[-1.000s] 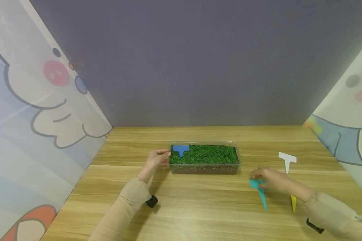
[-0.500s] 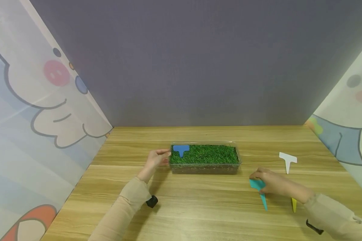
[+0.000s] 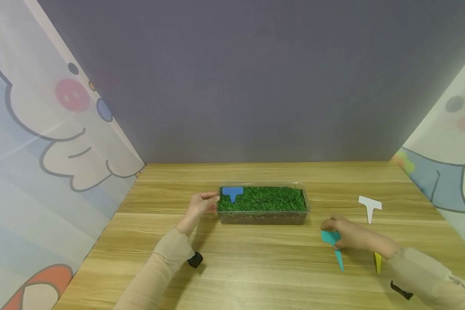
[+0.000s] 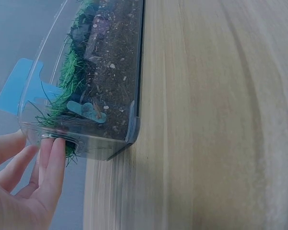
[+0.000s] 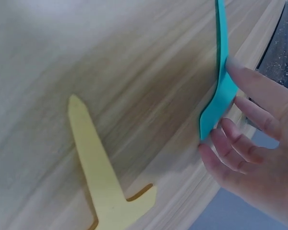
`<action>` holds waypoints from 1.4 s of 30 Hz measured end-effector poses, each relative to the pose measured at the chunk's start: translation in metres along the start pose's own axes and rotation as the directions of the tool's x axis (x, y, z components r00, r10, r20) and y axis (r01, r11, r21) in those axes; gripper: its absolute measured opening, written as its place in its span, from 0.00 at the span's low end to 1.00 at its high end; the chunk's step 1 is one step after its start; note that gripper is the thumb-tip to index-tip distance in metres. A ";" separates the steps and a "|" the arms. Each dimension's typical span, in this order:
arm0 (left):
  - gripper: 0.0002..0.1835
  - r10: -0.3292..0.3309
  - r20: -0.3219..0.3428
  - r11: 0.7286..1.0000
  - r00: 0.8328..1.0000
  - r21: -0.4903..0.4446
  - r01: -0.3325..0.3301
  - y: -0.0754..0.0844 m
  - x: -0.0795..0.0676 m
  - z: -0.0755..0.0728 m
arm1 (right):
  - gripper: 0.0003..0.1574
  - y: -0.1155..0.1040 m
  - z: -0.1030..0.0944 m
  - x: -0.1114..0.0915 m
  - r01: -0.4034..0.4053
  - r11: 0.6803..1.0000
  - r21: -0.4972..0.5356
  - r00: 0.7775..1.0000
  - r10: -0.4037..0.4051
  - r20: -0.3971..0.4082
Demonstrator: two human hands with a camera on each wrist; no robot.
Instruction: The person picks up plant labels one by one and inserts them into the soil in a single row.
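Observation:
Left of centre on the table, a clear plastic planter box (image 3: 262, 218) holds green grass (image 3: 273, 198) over dark soil. A blue T-shaped plant label (image 3: 232, 192) stands in the grass near its left end. My left hand (image 3: 198, 204) touches that end, its fingers (image 4: 56, 165) reaching straight to the wall near the rim. To the right, my right hand (image 3: 348, 232) pinches a teal plant label (image 5: 223, 98) by its wide head, thumb on one side and fingers on the other. The teal label's narrow point is towards the front of the table.
A white plant label (image 3: 370, 205) lies right of the planter. Partly hidden under my right forearm is a yellow plant label (image 3: 378, 262), seen more fully in the right wrist view. A grey panel (image 3: 267, 86) rises behind the wooden table (image 3: 255, 267), with printed cartoon walls at both sides.
My right hand has settled from a blurred reach over the teal plant label into a pinch on its head. The left hand and the planter have stayed in place.

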State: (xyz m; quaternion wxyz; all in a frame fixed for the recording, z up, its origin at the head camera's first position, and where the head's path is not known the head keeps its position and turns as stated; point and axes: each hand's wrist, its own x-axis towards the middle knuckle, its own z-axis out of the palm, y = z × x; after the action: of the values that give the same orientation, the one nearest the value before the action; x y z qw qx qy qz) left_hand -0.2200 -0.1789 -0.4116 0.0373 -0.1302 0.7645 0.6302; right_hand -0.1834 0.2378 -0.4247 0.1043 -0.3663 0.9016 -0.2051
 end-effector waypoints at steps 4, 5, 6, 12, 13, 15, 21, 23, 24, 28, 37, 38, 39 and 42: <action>0.16 -0.007 -0.001 1.000 1.000 0.019 0.007 0.001 0.000 0.000 | 0.30 -0.001 -0.003 0.001 -0.028 0.998 0.052 0.999 0.026 0.038; 0.16 -0.004 0.000 1.000 1.000 0.022 0.004 0.001 0.000 0.000 | 0.31 -0.001 -0.003 0.002 -0.043 0.997 0.066 0.998 0.040 0.047; 0.16 -0.004 0.001 1.000 1.000 0.025 0.004 0.000 0.000 0.000 | 0.31 -0.001 -0.004 0.002 -0.060 0.995 0.082 0.997 0.055 0.057; 0.17 0.030 0.017 1.000 0.999 0.003 -0.030 -0.007 0.005 -0.002 | 0.28 -0.002 -0.006 0.003 -0.101 0.986 0.129 0.992 0.090 0.088; 0.17 0.029 0.018 1.000 0.999 0.002 -0.029 -0.009 0.006 -0.002 | 0.27 -0.002 -0.006 0.003 -0.096 0.987 0.132 0.992 0.085 0.089; 0.18 0.037 0.023 0.999 0.999 0.002 -0.037 -0.010 0.007 -0.002 | 0.26 -0.002 -0.006 0.004 -0.105 0.984 0.146 0.991 0.091 0.094; 0.16 0.019 0.001 1.000 1.000 -0.009 -0.019 -0.004 0.003 0.000 | 0.23 0.001 -0.005 0.005 -0.106 0.983 0.147 0.989 0.090 0.114; 0.16 0.018 -0.003 1.000 1.000 -0.012 -0.018 -0.002 0.002 0.001 | 0.24 0.003 -0.005 0.005 -0.101 0.984 0.146 0.989 0.084 0.119; 0.16 0.021 -0.001 1.000 1.000 -0.012 -0.021 -0.002 0.002 0.001 | 0.25 0.003 -0.004 0.006 -0.106 0.983 0.150 0.989 0.088 0.122; 0.17 0.018 0.001 1.000 1.000 -0.014 -0.018 -0.002 0.001 0.000 | 0.28 0.004 -0.005 0.006 -0.126 0.978 0.164 0.986 0.105 0.132; 0.16 0.022 -0.008 0.999 1.000 0.027 -0.022 -0.001 0.001 0.000 | 0.28 0.005 -0.008 0.003 -0.133 0.969 0.209 0.983 0.101 0.156; 0.16 0.023 -0.007 0.999 1.000 0.027 -0.022 0.000 -0.001 0.000 | 0.28 0.005 -0.007 0.003 -0.131 0.968 0.216 0.983 0.098 0.157; 0.16 0.020 -0.007 0.999 1.000 0.028 -0.020 0.001 -0.002 0.000 | 0.28 0.005 -0.007 0.003 -0.130 0.967 0.219 0.983 0.097 0.156; 0.16 0.013 -0.011 0.999 1.000 0.033 -0.013 0.002 -0.003 0.000 | 0.28 0.005 -0.007 0.005 -0.126 0.969 0.214 0.984 0.094 0.154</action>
State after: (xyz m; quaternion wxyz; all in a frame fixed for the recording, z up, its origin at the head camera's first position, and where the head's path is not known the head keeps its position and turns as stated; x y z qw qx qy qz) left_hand -0.2179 -0.1779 -0.4092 0.0310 -0.1280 0.7759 0.6169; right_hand -0.1922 0.2398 -0.4205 0.2202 -0.3152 0.8820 -0.2723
